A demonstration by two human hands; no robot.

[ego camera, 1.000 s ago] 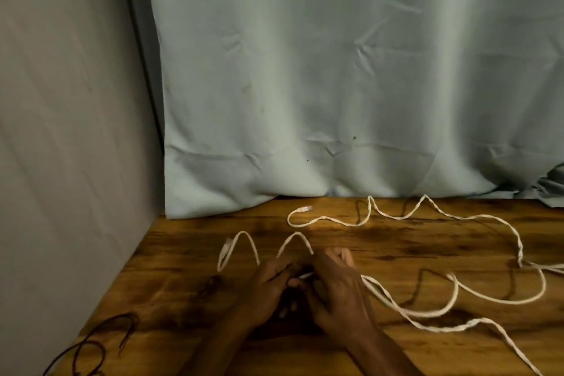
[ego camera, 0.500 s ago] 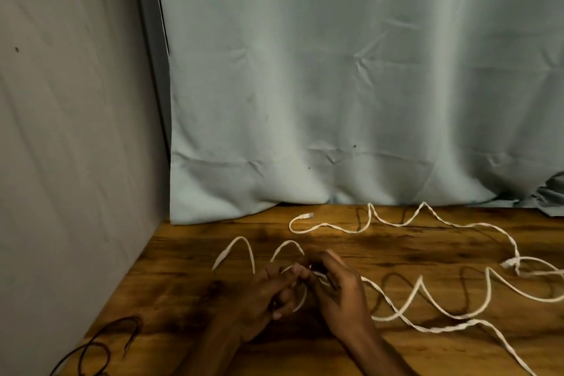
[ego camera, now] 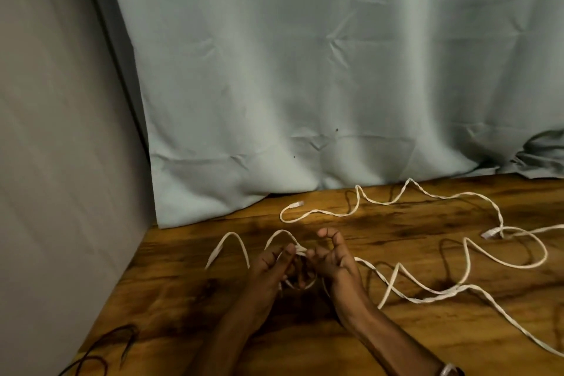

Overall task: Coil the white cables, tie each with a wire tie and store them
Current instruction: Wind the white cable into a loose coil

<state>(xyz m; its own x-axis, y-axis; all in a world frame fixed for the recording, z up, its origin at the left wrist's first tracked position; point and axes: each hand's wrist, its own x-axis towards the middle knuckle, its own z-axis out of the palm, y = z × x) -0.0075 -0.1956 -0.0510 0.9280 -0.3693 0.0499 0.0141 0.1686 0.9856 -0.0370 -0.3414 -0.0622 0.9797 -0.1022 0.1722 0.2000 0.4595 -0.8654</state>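
Note:
A flat white cable snakes in kinks across the wooden table from the right toward the middle. My left hand and my right hand meet near the table's middle and both pinch this cable, with a small loop of it hanging between the palms. The cable's free end arches to the left of my left hand. A second white cable lies farther back by the curtain, its plug pointing left.
A pale blue-grey curtain hangs behind the table, and a grey wall closes the left side. Thin dark wires lie at the table's front left corner. Another white plug rests at the right.
My hands have lifted and parted slightly, showing a small loop of cable between them. The cable on the right has been drawn in and its kinks have shifted.

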